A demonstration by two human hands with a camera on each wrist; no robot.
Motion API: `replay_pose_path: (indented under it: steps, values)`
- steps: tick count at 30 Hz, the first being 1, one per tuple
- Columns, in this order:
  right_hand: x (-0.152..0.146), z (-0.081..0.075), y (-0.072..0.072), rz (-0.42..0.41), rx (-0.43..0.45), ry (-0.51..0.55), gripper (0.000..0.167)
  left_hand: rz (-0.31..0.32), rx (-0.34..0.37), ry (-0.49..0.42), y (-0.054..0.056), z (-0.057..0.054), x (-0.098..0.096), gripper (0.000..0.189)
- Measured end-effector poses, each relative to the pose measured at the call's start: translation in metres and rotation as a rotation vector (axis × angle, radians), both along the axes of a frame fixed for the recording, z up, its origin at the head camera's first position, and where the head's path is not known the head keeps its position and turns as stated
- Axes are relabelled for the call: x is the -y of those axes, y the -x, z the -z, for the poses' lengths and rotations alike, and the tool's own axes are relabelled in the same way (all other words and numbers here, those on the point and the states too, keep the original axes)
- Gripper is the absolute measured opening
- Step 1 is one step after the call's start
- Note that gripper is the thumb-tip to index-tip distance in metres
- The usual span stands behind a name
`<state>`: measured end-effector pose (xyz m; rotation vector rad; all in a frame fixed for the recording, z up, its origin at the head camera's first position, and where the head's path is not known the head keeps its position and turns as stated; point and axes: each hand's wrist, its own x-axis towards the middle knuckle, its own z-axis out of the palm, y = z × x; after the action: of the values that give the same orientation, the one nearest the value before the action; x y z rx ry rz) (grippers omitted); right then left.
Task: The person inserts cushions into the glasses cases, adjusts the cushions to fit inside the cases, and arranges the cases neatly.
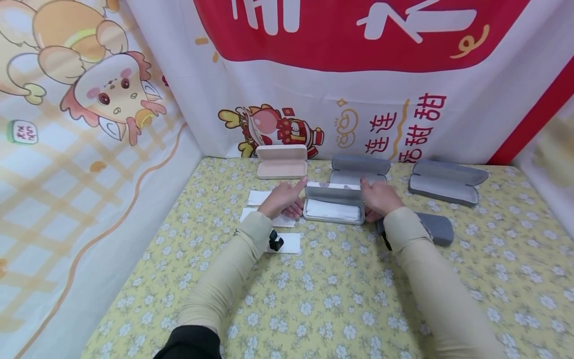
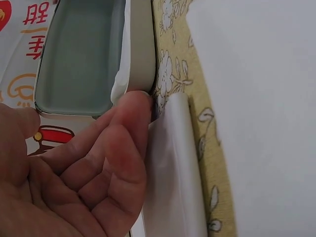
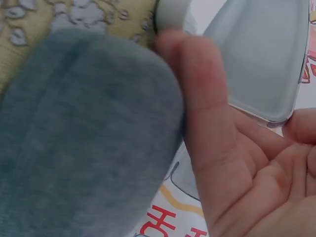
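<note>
A glasses case (image 1: 335, 193) stands with its lid raised in the middle of the table, its inside grey-green, and a folded white cloth (image 1: 333, 211) lies in its base. My left hand (image 1: 282, 200) holds the left end, fingertips at the base and thumb at the lid's corner. At the other end my right hand (image 1: 381, 199) does the same; in the right wrist view its thumb meets the lid's corner. Under my right wrist lies a shut dark grey glasses case (image 1: 437, 228). White folded cloths (image 1: 289, 243) lie beneath and beside my left hand.
Along the back stand a pink open case (image 1: 282, 169), a grey open case (image 1: 358, 175) and another grey open case (image 1: 444, 185). A printed curtain (image 1: 278, 85) hangs behind the flowered tablecloth (image 1: 323, 299).
</note>
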<state>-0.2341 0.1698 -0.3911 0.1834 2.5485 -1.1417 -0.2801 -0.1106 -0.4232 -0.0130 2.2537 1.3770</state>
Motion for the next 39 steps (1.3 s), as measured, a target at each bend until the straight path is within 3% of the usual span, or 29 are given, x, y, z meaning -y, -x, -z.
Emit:
replay_pose_path:
  steps: [8, 25, 39]
  values:
    - [0.0011, -0.0053, 0.0042, 0.004, 0.118, 0.078, 0.07, 0.018, 0.006, -0.005, -0.0011, -0.0027, -0.0014, 0.085]
    - [0.0083, -0.0031, 0.007, 0.038, 0.086, 0.019, 0.062, 0.031, 0.027, -0.058, 0.0008, -0.0018, -0.0013, 0.085]
    - [0.0032, -0.0054, 0.0013, -0.029, 0.081, 0.028, 0.046, 0.05, 0.021, -0.07, -0.003, -0.0009, 0.0022, 0.067]
